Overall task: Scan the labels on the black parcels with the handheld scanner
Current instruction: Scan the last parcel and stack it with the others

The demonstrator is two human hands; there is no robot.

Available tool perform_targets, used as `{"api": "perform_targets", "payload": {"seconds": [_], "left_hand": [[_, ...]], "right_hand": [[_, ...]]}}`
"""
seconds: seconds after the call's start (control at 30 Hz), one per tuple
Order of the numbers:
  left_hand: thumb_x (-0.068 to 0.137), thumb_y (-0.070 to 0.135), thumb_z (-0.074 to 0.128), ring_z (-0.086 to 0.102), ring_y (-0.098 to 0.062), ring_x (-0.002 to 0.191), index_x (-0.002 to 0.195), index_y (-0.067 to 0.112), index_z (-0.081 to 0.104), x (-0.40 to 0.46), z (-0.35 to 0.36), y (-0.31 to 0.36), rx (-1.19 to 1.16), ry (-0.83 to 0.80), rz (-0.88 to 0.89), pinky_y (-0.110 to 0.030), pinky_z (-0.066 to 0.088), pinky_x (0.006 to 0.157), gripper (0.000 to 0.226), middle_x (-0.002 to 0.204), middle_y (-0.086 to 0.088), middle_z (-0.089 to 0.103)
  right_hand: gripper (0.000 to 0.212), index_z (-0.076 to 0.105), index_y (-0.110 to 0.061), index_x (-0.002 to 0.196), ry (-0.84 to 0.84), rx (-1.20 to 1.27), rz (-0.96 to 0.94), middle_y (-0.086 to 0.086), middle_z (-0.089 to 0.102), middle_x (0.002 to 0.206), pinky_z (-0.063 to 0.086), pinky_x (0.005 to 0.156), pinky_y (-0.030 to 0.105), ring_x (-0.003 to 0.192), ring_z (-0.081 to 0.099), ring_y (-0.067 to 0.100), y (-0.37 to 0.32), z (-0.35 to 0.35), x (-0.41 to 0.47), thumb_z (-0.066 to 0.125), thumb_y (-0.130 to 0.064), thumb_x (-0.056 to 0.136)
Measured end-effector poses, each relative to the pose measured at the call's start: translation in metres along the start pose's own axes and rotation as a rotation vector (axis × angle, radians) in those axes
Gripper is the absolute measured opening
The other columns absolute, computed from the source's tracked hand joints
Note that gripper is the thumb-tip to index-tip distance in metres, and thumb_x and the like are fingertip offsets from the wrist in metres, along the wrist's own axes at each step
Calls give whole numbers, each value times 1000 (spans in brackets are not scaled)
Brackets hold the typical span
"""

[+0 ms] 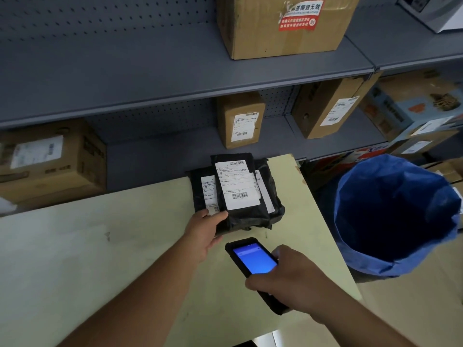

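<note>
On the pale table (100, 246) below the grey shelves (175, 78), the black parcels (240, 194) lie stacked at the far edge. Your left hand (204, 234) grips the stack's near corner; your right hand (288, 274) wraps the scanner (253, 261). Tilt its nose at the top label (238, 184), keeping the stack pinned flat.

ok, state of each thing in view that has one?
handheld scanner: screen lit, held in right hand
black parcels: stacked on table, labels up
left hand: grip on the stack's near edge
blue bag: open
</note>
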State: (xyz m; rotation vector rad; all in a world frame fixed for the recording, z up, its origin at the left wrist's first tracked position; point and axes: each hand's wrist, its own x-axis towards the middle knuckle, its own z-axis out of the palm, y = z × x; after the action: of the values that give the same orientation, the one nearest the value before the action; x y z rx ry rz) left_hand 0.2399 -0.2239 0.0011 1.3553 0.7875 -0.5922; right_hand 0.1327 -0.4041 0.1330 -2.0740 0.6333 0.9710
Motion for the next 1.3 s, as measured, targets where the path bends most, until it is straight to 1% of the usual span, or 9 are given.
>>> {"api": "perform_targets", "payload": {"seconds": [0.07,0.13,0.23,0.27,0.33,0.4,0.63,0.9,1.3], "left_hand": [[85,29,84,60,-16,117,149,23,55,-1,-10,-1,-15,6,0,-42,63,92,70,142,0,63],[87,27,83,62,-14,107,152,20,50,-1,-22,-3,-7,17,-6,-45,61,99,73,138,-1,63],[93,26,77,64,-7,94,122,19,69,-5,-41,-3,-1,-6,-2,-40,59,102,31,125,1,70],[92,27,78,64,-10,99,123,19,68,-6,-48,-4,-3,0,8,-39,58,102,33,130,0,67],[89,32,81,60,-16,115,146,18,56,-4,-64,-8,15,58,44,-40,58,104,64,146,-3,58],[86,34,83,58,-19,122,153,19,50,-6,-80,-9,5,85,63,-40,58,103,76,151,-4,55],[88,26,82,59,-20,123,149,16,55,-12,-139,-25,-41,149,42,-41,56,106,67,148,-6,59],[90,27,80,60,-22,128,146,16,58,-22,-196,-48,-57,218,-3,-39,58,102,61,147,-6,59],[92,24,77,61,-22,114,143,14,59,-39,-252,-96,12,245,-20,-41,56,103,55,143,-12,61]], "right_hand": [[57,59,-22,103,-4,-15,-13,4,75,103,53,65,30,75,66,15,-5,6,0,80,-53,59],[56,59,-22,103,-8,-32,-21,4,74,103,53,64,30,74,65,15,-9,13,0,80,-51,61],[55,58,-20,103,-7,-73,-38,3,72,102,53,64,29,75,66,15,-17,25,0,81,-49,63],[53,58,-20,103,-2,-94,-43,2,71,101,52,63,29,75,66,15,-20,30,0,81,-49,65],[52,56,-21,102,3,-136,-52,0,69,99,51,63,28,77,67,15,-26,39,0,81,-48,66],[51,56,-21,102,3,-156,-61,-1,69,98,53,62,28,76,68,15,-31,48,1,81,-48,66],[50,54,-22,100,-11,-245,-114,-2,69,97,52,65,30,80,69,15,-53,89,2,80,-48,67],[53,50,-21,102,-12,-355,-167,-3,66,96,52,66,32,85,70,17,-67,135,5,77,-51,69],[50,46,-19,99,-7,-379,-126,0,65,90,49,62,32,80,70,20,-54,191,20,76,-47,71]]}}
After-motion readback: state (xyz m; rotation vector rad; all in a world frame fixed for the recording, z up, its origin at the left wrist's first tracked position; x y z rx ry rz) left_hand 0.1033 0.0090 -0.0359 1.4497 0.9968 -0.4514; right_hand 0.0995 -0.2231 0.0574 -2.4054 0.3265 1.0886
